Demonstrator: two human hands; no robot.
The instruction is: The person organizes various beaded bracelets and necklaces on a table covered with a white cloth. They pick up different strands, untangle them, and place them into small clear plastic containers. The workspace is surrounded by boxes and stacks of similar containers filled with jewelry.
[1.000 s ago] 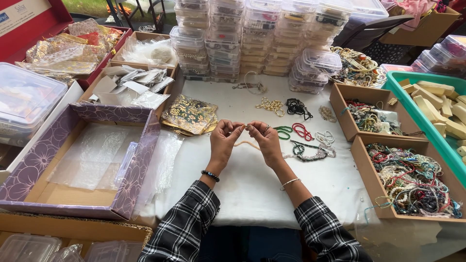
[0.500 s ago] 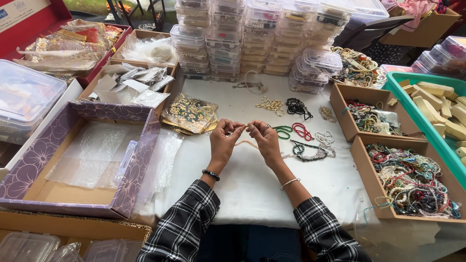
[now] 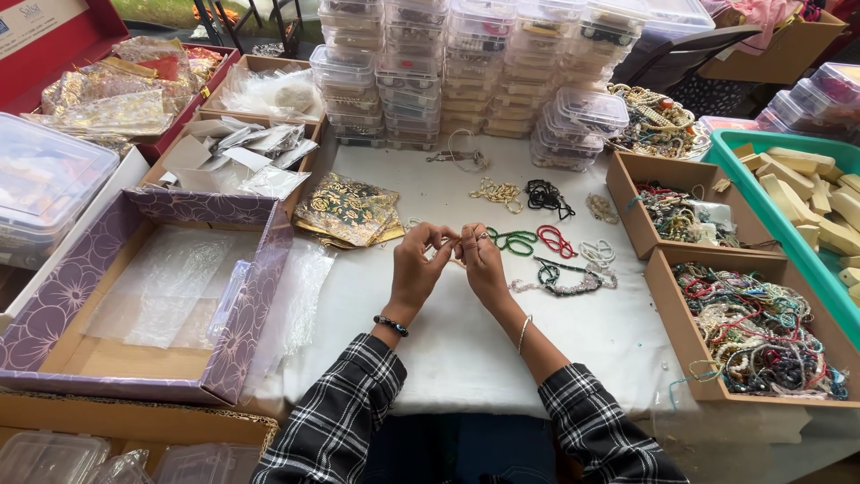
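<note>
over the middle of the white surface (image 3: 466,358), the left hand (image 3: 417,269) and right hand (image 3: 484,266) meet fingertip to fingertip, both curled nearly closed and pinching a small pale piece of jewellery (image 3: 459,244) between them; it is too small to tell just what it is. the left wrist carries a dark bead bracelet (image 3: 391,324), the right a thin bangle (image 3: 523,332), and both sleeves are black-and-white plaid. just beyond the right hand lie a green bead loop (image 3: 514,240) and a red bead loop (image 3: 555,240), side by side, with a white strand (image 3: 597,253) to their right and a mixed tangle of beads (image 3: 560,279) nearer the person. farther back sit a gold chain (image 3: 498,191) and a black bead bunch (image 3: 546,196). left of the hands, a pile of gold-patterned pouches (image 3: 348,209) rests on the surface, and beside it a purple floral box (image 3: 242,323) holds clear plastic bags. two brown trays (image 3: 661,278) at the right are full of tangled beaded strings, next to a teal bin (image 3: 761,184) of pale wooden blocks. stacks of clear plastic boxes (image 3: 448,63) line the far edge.
</note>
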